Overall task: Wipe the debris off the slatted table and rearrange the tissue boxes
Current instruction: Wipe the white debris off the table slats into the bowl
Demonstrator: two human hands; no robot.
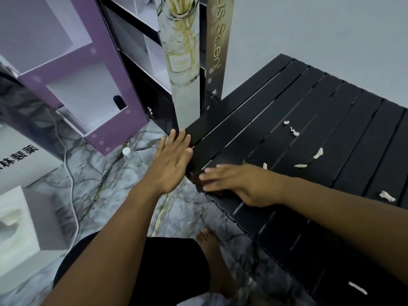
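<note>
The left hand (170, 164) lies flat with its fingers straight and together, palm down, the fingertips just touching the near corner edge of the tabletop (287, 120) — nothing is in its grip. The right hand (238, 184) rests palm down on the same corner, just right of the left hand, fingers spread out flat and pointing toward the left hand; its grip is likewise loose and empty.

Out past the right hand, on the black slats, lie white scraps of debris: one small bit (265, 166) just beyond the knuckles, another (300, 166) a little further right, a longer piece (318, 153) beyond that, and two more (294, 131) further up the slats. One scrap (386, 195) sits to the right of the right forearm, and a flat strip (357, 288) lies on the near edge below that arm.

Well left of the left hand, on the marble floor, stands a white tissue box (19, 221) with tissue showing at its opening. Just left of the left wrist a clear bottle (132, 157) lies on the floor, with a purple shelf (110, 85) beyond it. A tall printed panel (183, 62) stands right ahead of the left fingertips.
</note>
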